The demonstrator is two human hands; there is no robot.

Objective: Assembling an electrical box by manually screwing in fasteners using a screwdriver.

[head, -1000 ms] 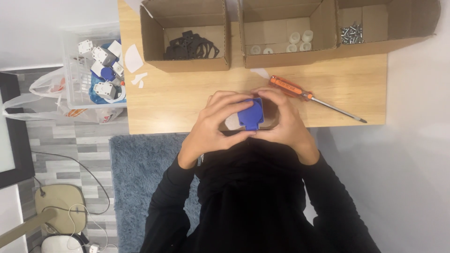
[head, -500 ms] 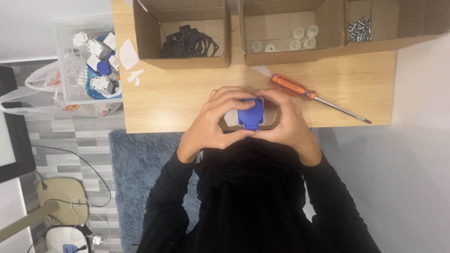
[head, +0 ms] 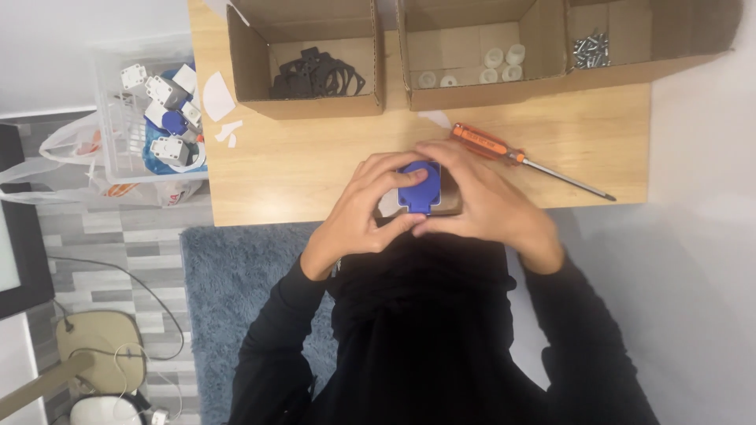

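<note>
Orange-handled screwdriver lies on the bench just beyond the right hand, handle near the fingers, shaft running toward the bench's right edge, tip close to the near-right corner. Nothing between hands and boxes except a few white paper scraps near the left edge.

Along the far edge, 3 cardboard compartments: left box w/ black gasket-like parts; middle box w/ small white round pieces; right compartment w/ a heap of metal screws. Off the left edge, a clear plastic bin w/ white and blue socket parts.

Blue socket piece sits at the near edge, about mid-bench, held just above/at the wood over a brownish-grey base. Blue face up toward the camera; roughly square, long axis can't tell.

Left hand: grip clenched on the socket piece from its left, fingers wrapped over the top. Right hand: grip grasping the same piece from the right, thumb along the near side.
</note>
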